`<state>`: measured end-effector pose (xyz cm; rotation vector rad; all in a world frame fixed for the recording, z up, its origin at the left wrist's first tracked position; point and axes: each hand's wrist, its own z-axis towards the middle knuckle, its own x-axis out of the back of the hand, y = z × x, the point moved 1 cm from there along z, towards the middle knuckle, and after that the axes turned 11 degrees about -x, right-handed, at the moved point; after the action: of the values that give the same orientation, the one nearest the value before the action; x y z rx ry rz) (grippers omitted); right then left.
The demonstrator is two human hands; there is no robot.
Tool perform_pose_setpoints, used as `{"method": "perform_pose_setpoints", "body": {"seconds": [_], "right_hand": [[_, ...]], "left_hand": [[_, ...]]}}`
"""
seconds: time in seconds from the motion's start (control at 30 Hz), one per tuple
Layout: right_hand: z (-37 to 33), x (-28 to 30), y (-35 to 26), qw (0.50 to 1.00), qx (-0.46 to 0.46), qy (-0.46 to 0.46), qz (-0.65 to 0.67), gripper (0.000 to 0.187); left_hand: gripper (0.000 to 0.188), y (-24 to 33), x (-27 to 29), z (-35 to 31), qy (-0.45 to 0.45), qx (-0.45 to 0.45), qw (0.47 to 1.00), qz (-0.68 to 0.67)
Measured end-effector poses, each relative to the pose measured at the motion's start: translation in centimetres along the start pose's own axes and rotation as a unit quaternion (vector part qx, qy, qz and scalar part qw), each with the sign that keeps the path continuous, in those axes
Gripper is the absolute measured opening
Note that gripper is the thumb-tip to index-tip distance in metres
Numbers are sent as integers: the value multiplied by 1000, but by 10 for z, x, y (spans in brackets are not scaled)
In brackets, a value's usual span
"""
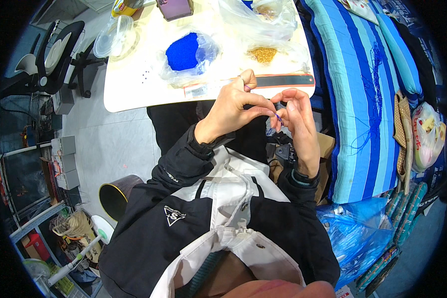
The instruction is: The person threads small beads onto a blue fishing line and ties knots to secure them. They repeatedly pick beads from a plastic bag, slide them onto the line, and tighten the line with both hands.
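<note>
Thread [279, 118] indistinct between fingertips [268, 111]

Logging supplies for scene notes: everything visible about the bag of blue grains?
The thin, clear-looking plastic bag lies crumpled and open on the white table, its edges spread around a heap of vivid blue grains, too small to identify. It sits left of the golden grains. The left hand and right hand are clear of it.
</note>
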<state>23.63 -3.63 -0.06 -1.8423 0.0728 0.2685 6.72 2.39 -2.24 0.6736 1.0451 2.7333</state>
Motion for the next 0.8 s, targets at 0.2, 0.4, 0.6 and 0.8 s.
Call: {"method": "perform_pose_setpoints", "body": {"seconds": [0.2, 0.4, 0.6, 0.8], "right_hand": [[-2, -1, -1, 1000, -6, -13, 21, 26], [1, 4, -3, 997, -54, -42, 41, 28], [6, 6, 0, 995, -19, -87, 55, 38], [8, 1, 2, 999, 35, -25, 22, 40]], "left_hand": [[20, 1, 5, 0, 13, 22, 999, 19], [20, -3, 12, -1, 25, 13, 996, 79], [17, -2, 18, 0, 35, 11, 997, 70], [13, 10, 19, -3, 48, 29, 997, 46]]}}
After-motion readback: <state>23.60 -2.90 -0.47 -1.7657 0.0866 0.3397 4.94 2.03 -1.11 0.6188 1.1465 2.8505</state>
